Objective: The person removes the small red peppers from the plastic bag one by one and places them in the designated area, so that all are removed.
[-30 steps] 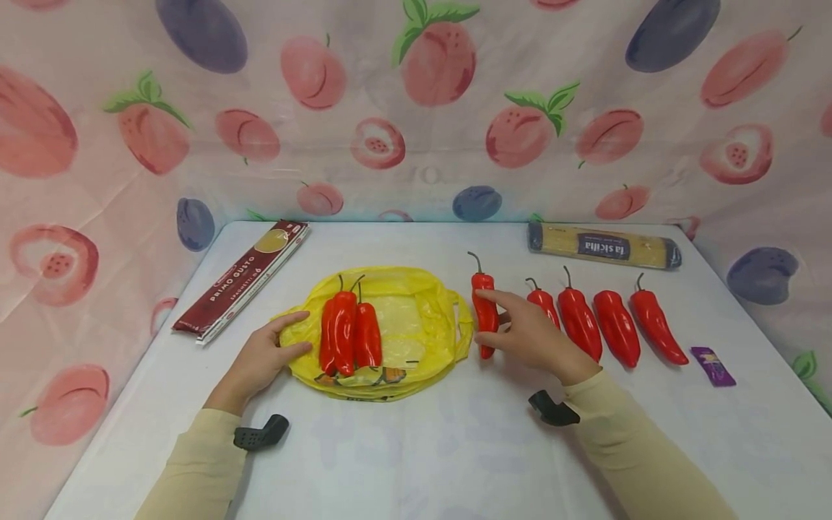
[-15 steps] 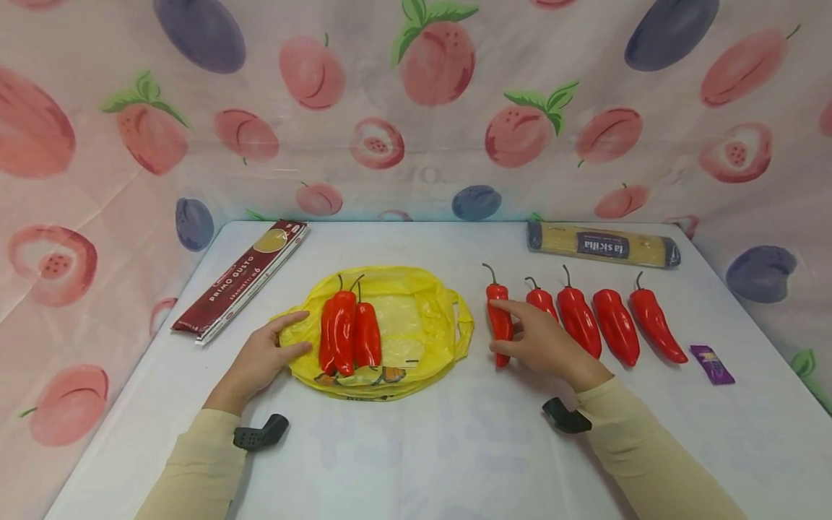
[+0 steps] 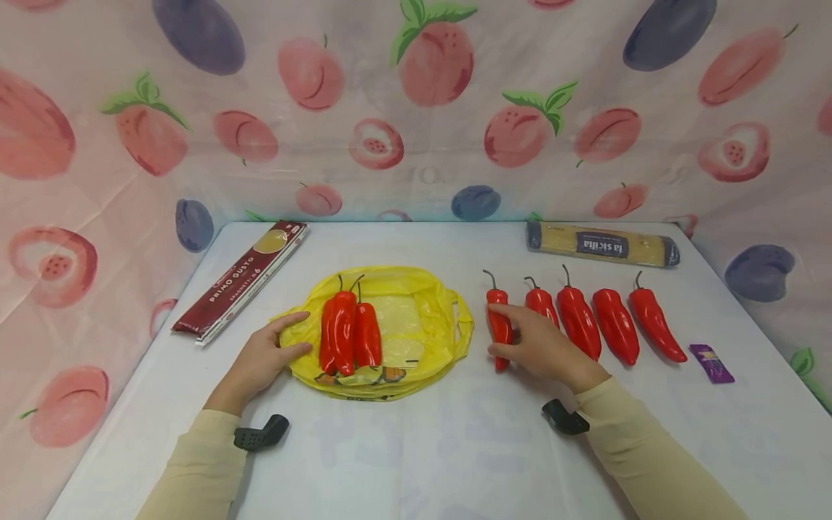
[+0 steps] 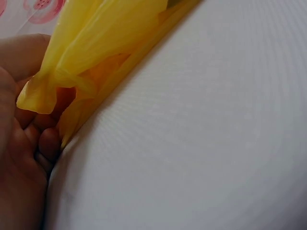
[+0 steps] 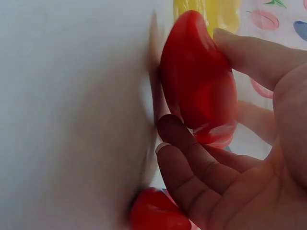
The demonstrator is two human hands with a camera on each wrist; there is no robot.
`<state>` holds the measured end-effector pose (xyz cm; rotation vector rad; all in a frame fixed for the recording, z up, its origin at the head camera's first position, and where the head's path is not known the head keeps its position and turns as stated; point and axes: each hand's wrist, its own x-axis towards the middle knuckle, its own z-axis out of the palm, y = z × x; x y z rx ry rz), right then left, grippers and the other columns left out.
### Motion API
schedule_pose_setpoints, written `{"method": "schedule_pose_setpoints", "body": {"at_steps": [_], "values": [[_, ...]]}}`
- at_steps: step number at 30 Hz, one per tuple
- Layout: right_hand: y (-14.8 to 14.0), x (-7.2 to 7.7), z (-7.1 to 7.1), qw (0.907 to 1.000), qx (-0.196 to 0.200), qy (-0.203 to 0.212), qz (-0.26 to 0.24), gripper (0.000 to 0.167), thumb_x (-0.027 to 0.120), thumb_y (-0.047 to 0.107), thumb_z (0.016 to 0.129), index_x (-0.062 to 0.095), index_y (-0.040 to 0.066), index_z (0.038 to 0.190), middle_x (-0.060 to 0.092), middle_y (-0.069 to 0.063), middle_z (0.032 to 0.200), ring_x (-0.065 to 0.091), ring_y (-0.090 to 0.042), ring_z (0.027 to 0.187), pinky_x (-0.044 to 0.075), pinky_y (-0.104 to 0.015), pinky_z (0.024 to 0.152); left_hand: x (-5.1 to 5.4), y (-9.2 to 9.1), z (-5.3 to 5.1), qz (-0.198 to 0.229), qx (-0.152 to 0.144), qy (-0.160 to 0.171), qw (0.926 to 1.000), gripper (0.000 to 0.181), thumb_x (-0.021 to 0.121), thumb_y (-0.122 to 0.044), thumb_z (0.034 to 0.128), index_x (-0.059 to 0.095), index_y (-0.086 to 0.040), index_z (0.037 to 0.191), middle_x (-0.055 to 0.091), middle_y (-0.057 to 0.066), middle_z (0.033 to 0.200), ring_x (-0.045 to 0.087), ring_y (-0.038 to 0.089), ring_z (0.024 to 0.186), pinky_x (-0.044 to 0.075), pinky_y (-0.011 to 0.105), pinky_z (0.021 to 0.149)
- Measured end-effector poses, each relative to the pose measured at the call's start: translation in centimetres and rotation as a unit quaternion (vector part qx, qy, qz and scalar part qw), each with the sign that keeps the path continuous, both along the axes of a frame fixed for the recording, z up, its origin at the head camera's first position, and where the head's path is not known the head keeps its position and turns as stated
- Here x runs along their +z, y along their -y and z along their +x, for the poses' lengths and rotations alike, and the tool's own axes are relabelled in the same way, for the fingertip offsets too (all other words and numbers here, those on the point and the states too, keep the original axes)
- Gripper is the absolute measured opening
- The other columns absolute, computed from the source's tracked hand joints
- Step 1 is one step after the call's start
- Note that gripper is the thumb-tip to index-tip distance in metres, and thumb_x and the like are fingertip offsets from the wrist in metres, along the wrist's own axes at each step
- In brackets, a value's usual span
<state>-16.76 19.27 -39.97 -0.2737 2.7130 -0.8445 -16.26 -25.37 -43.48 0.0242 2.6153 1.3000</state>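
Observation:
My left hand [image 3: 255, 361] holds the left edge of a yellow plastic bag [image 3: 434, 318] lying flat on the table; in the left wrist view its fingers curl against the bunched plastic [image 4: 100, 43]. Three long red peppers [image 3: 342, 332] lie side by side on the bag's left half, stems pointing away. Just right of the bag, my right hand [image 3: 542, 347] grips another red pepper [image 3: 499, 321] between thumb and fingers, its stem also pointing away. The right wrist view shows this pepper [image 5: 199, 72] close up; whether it touches the table is unclear.
Several more red peppers [image 3: 615, 327] lie in a row right of my right hand. Beyond them is a small purple packet [image 3: 712, 363]. A dark red spaghetti pack [image 3: 237, 285] lies back left, a clear spaghetti pack [image 3: 601, 243] back right. Fruit-patterned cloth [image 3: 416, 130] hangs behind the table.
My right hand has shifted right with its pepper, away from the bag's edge toward the row, then nearly stopped. The left hand and the bag have stayed in place.

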Motion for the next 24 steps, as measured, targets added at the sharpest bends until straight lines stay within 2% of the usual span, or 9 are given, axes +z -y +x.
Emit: {"method": "schedule_pose_setpoints", "body": {"at_steps": [5,9,15,24], "values": [[0.0,0.1,0.0,0.9998,0.003,0.006,0.019,0.086,0.082,0.034,0.083,0.039,0.015,0.155,0.052,-0.015,0.139,0.049,-0.034,0.122,0.058,-0.048,0.085,0.0,0.0,0.0,0.001,0.002,0.003,1.0,0.064,0.07,-0.032,0.0925,0.047,-0.016,0.15,0.028,0.019,0.16,0.024,0.043,0.145,0.023,0.064,0.113],[0.0,0.2,0.0,0.9995,0.007,0.009,0.031,0.087,0.081,0.037,0.083,0.038,0.014,0.155,0.05,-0.016,0.142,0.045,-0.037,0.127,0.056,-0.051,0.088,0.0,0.0,0.0,0.005,0.002,0.004,1.0,0.064,0.07,-0.033,0.0926,0.047,-0.016,0.15,0.028,0.018,0.16,0.024,0.043,0.145,0.023,0.064,0.113],[-0.2,0.5,0.0,0.999,0.01,0.008,0.043,0.085,0.081,0.036,0.084,0.039,0.013,0.154,0.05,-0.017,0.143,0.046,-0.037,0.128,0.056,-0.052,0.088,0.0,0.0,0.0,0.005,0.0,0.002,1.0,0.065,0.07,-0.033,0.0927,0.046,-0.015,0.15,0.028,0.019,0.16,0.024,0.043,0.144,0.023,0.064,0.113],[-0.5,1.4,0.0,0.998,0.01,0.004,0.061,0.084,0.08,0.038,0.084,0.042,0.007,0.152,0.052,-0.019,0.137,0.047,-0.039,0.124,0.058,-0.051,0.081,-0.1,0.0,-0.1,0.002,0.0,-0.001,1.0,0.064,0.07,-0.032,0.0924,0.047,-0.014,0.15,0.029,0.019,0.16,0.024,0.044,0.145,0.022,0.064,0.114]]}}
